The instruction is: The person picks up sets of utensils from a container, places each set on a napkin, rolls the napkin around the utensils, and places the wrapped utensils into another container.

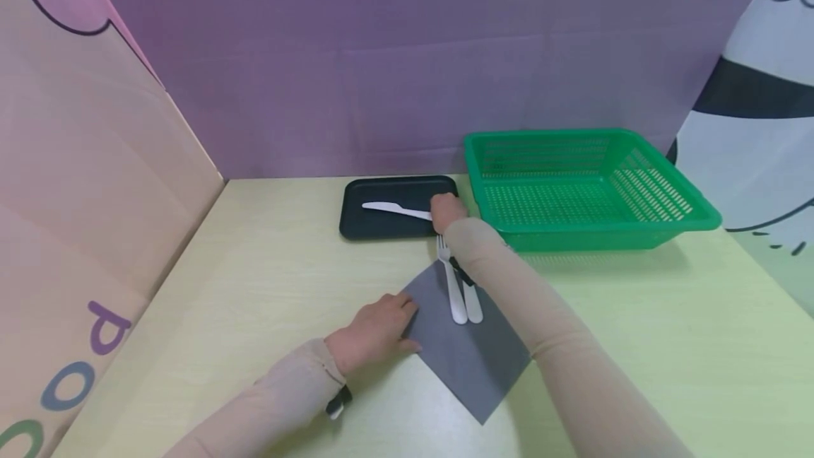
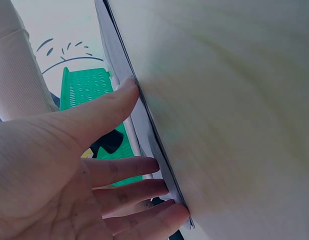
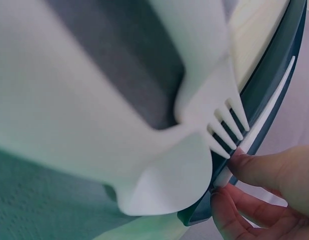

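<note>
Over the black tray point(image 1: 353, 221), my right hand point(image 1: 448, 210) pinches the handle end of a white plastic knife point(image 1: 389, 208) between thumb and fingers. The knife's blade points left across the tray. My left hand point(image 1: 375, 331) touches the left corner of a grey napkin point(image 1: 480, 370) with extended fingers, the thumb resting at its edge. A white plastic fork point(image 1: 453, 292) and a white plastic spoon point(image 1: 473, 304) lie side by side on the napkin, handles toward me. My right forearm hides the spoon's bowl in the head view; the right wrist view shows the bowl point(image 3: 169, 180) beside the fork's tines.
A green plastic basket point(image 1: 591, 239) stands at the back right, close to the tray's right side. Behind the table point(image 1: 286, 267) hangs a purple backdrop point(image 1: 318, 76). A printed panel point(image 1: 83, 196) borders the table on the left.
</note>
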A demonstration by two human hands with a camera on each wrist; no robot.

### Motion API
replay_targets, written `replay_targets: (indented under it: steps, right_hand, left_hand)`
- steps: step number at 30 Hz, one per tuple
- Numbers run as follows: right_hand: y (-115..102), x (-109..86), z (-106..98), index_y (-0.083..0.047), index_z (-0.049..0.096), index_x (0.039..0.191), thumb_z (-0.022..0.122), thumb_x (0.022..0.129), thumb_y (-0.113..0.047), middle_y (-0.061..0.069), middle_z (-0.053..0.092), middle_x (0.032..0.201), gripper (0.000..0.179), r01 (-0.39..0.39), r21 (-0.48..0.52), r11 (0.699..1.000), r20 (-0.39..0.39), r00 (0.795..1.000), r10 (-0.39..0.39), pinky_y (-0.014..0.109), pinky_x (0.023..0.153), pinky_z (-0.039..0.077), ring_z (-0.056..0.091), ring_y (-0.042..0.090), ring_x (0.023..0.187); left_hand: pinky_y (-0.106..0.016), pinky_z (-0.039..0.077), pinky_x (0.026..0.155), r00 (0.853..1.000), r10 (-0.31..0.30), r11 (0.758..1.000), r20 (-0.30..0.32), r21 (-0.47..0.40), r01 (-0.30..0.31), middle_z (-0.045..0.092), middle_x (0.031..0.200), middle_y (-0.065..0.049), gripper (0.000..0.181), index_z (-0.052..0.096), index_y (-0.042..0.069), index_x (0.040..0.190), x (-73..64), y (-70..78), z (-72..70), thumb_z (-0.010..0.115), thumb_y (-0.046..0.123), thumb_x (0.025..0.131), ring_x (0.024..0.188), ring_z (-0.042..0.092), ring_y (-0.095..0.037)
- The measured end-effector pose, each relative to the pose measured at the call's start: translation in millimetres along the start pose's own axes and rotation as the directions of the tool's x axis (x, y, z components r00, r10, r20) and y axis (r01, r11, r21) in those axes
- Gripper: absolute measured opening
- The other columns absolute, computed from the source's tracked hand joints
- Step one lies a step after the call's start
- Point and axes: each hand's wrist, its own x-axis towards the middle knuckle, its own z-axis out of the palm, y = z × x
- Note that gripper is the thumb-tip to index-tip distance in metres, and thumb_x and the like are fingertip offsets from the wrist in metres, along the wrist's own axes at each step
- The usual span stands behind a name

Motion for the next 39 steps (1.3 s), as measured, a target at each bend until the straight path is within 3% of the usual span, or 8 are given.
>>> replay_targets:
  steps: [17, 27, 39]
  right_hand:
    - [-3, -5.6, -12, 0.000, 0.066, 0.097, 0.048, 0.092, -0.005, 0.017, 0.069, 0.103, 0.019, -0.006, 0.013, 1.000, -0.003, 1.000, 0.006, 0.039, 0.074, 0.058, 0.068, 0.029, 0.089]
    - [-7, -12.7, -20, -0.001, 0.064, 0.101, 0.048, 0.092, -0.004, 0.017, 0.068, 0.106, 0.018, -0.009, 0.034, 0.999, 0.037, 0.999, 0.007, 0.039, 0.075, 0.058, 0.067, 0.028, 0.091]
    - [-10, -15.9, -31, -0.001, 0.064, 0.101, 0.046, 0.093, -0.006, 0.017, 0.067, 0.107, 0.020, 0.016, 0.019, 1.000, 0.007, 1.000, -0.016, 0.040, 0.075, 0.058, 0.067, 0.030, 0.092]
  left_hand:
    - [-0.039, 0.053, 0.086, 1.000, 0.018, 1.000, -0.022, -0.003, -0.018, 0.056, 0.124, -0.013, 0.060, 0.055, 0.000, 0.123, -0.3, -1.2, 0.4, 0.069, 0.040, 0.081, 0.109, 0.057, -0.027]
    - [-0.039, 0.053, 0.089, 1.000, 0.014, 1.000, -0.014, -0.003, -0.014, 0.055, 0.127, -0.014, 0.061, 0.054, 0.000, 0.125, -0.2, -1.2, -0.6, 0.069, 0.039, 0.082, 0.111, 0.056, -0.027]
    - [-0.039, 0.052, 0.089, 0.999, 0.023, 1.000, -0.026, 0.000, -0.023, 0.055, 0.125, -0.014, 0.060, 0.054, -0.001, 0.124, 0.1, -2.8, 0.0, 0.070, 0.038, 0.081, 0.110, 0.056, -0.028]
